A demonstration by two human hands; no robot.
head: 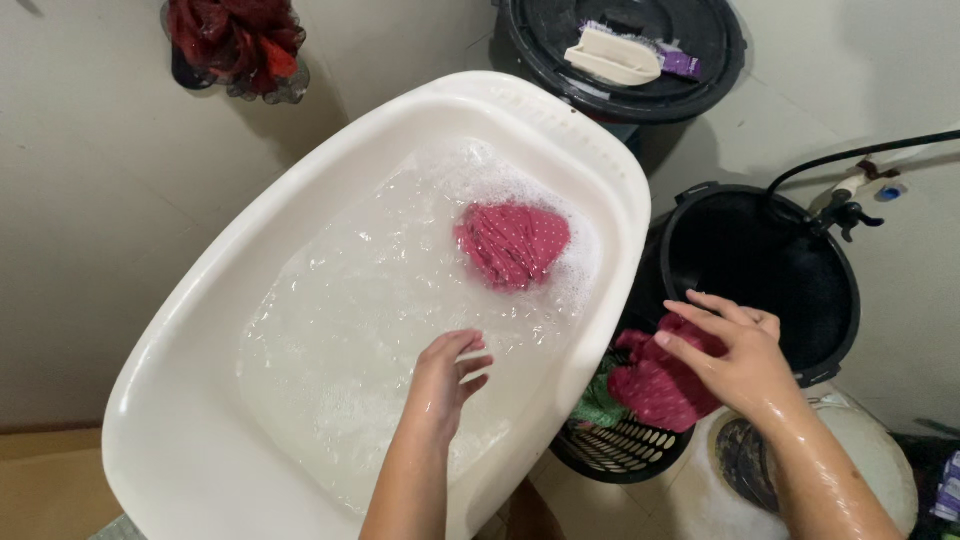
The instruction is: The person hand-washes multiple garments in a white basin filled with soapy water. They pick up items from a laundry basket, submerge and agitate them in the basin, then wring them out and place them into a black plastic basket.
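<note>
Our right hand (735, 360) rests with fingers spread on a red dotted cloth (660, 385) lying in a dark laundry basket (620, 450) at the lower right of the frame; we cannot tell whether it grips. Our left hand (445, 375) hovers open, fingers loose, over soapy water in the white tub (200, 330) at centre. Another red dotted garment (512, 243) floats in the foam toward the tub's upper right. Beyond the basket stands a black bucket (760, 265); a brush (612, 55) lies on a black lid (620, 90) at the top.
</note>
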